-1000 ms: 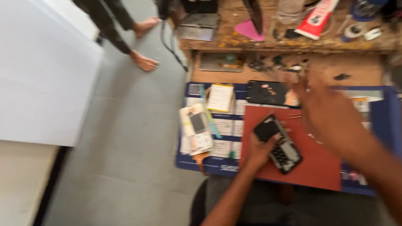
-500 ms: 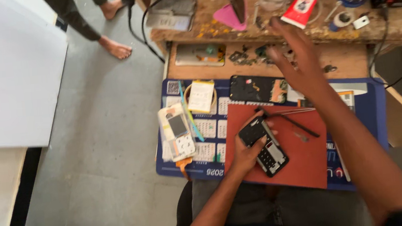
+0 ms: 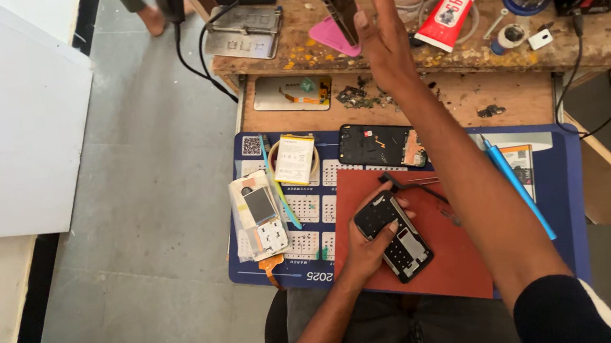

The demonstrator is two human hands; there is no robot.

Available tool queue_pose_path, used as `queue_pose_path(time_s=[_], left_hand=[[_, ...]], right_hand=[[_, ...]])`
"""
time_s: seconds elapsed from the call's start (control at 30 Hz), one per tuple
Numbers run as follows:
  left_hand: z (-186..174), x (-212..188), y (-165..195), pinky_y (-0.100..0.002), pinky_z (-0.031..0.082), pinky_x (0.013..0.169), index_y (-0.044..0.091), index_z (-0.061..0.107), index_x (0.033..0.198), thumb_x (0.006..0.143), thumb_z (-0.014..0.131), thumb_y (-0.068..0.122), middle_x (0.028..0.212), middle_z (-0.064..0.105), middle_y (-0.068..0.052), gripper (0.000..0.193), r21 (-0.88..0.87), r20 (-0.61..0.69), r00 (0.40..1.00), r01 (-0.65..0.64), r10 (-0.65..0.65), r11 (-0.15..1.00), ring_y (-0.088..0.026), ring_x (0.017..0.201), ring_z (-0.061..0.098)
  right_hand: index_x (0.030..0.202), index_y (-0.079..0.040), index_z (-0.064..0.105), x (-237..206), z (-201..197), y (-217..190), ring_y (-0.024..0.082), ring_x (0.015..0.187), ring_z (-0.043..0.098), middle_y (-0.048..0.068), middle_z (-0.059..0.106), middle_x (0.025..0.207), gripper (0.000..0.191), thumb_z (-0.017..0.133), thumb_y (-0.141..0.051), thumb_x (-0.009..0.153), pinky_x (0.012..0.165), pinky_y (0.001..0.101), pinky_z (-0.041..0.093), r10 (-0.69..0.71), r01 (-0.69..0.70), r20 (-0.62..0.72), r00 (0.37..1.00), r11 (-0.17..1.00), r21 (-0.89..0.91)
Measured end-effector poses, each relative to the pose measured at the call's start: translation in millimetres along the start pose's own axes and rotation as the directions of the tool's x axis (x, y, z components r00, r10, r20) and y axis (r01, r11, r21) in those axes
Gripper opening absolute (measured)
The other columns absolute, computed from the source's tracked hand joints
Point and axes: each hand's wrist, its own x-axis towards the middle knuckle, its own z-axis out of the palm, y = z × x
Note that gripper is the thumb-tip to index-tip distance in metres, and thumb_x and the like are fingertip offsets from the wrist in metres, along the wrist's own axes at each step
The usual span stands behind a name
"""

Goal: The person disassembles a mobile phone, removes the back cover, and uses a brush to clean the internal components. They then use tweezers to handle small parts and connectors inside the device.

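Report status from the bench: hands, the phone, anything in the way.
Left hand holds dismantled keypad phone on red mat. Right hand open, raised over upper shelf. Tweezers beside phone, touching or not unclear.

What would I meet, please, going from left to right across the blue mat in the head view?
Clear bag of phone parts → pale yellow battery pack → black opened keypad phone under the left hand → right forearm → light blue stylus → bare edge of the blue mat.
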Motion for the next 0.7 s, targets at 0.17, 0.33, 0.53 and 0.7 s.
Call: queue_pose_path(time_s=[0.17,0.33,0.53,0.7], left_hand=[[2,2,-1,-0.036,0.058,0.098,-0.006,0.037,0.156,0.097,0.063,0.002,0.125,0.065,-0.015,0.066,-0.017,-0.012,1.000,0.016,-0.016,1.000,-0.024,0.116,0.069],[5,3,-1,-0.036,0.057,0.099,-0.007,0.038,0.156,0.096,0.064,0.002,0.125,0.067,-0.016,0.065,0.004,-0.019,1.000,0.023,-0.023,1.000,-0.024,0.115,0.069],[7,5,0,-0.036,0.057,0.099,-0.007,0.038,0.155,0.095,0.063,0.001,0.124,0.067,-0.016,0.065,0.018,-0.026,0.999,0.023,-0.022,1.000,-0.025,0.115,0.070],[7,5,0,-0.036,0.057,0.099,-0.007,0.038,0.155,0.095,0.062,0.000,0.124,0.066,-0.016,0.065,0.021,-0.022,1.000,0.016,-0.015,1.000,-0.025,0.115,0.070]], right_hand=[[0.168,-0.025,0.008,-7,-10,9,0.026,0.158,0.040,0.014,0.044,0.166,0.078,0.040,-0.004,0.100,0.131,0.0386,0.031,0.050,-0.050,-0.027,0.998,0.999,-0.001],[0.168,-0.024,0.006,-7,-15,12,0.028,0.160,0.044,0.014,0.048,0.166,0.093,0.045,0.006,0.089,0.127,0.0404,0.037,0.138,-0.138,-0.025,0.990,0.990,0.023],[0.170,-0.026,0.004,-3,-13,10,0.031,0.158,0.043,0.016,0.051,0.164,0.096,0.052,0.006,0.093,0.132,0.0464,0.032,0.078,-0.079,-0.024,0.997,0.995,-0.059],[0.170,-0.026,0.004,-1,-12,11,0.030,0.158,0.046,0.015,0.054,0.163,0.085,0.062,-0.016,0.109,0.135,0.0496,0.029,0.094,-0.096,-0.024,0.995,0.993,-0.068]])
